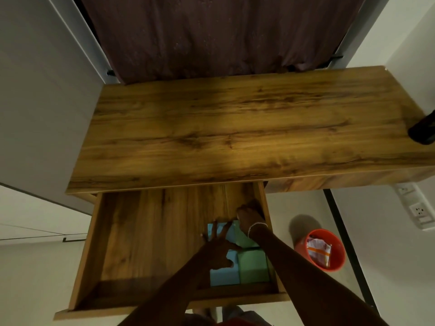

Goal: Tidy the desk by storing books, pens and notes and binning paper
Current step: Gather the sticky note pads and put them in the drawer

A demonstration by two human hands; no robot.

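While the drawer point(150, 231) is open, the left hand point(219, 243) lies spread flat on the notes point(223, 275). Whether the right hand point(249, 217) grips anything is unclear

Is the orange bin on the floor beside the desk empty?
No, crumpled white-and-orange paper lies inside the orange bin.

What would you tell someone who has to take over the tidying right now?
Left hand: fingers spread, flat on the blue notes in the open drawer.
Right hand: at the drawer's back right corner, fingers curled; any hold is hidden.
Green notes lie beside the blue ones. Paper is in the orange bin on the floor.
Left to do: probably shut the drawer, and check the dark thing at the right edge of the desk. No books or pens in view.
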